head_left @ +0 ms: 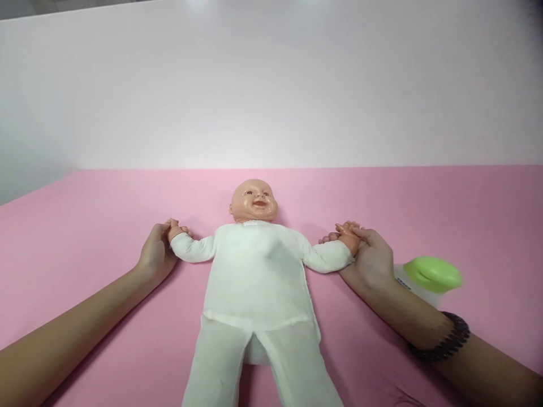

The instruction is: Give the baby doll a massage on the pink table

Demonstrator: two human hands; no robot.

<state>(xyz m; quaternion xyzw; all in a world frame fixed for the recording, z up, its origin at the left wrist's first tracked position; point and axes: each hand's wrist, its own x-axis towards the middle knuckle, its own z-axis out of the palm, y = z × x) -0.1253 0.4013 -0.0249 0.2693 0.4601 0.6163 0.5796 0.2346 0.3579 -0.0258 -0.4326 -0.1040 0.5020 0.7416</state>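
The left hand clasps one small arm of a baby doll, face-up mid-desk; the right hand grasps its other arm. Gentle, even holds should best steady both.

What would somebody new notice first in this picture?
Probably the smiling baby doll, lying in the middle of the pink surface. The left hand and right hand hold its outstretched hands. The bright green lid stands out too, beside the right forearm.
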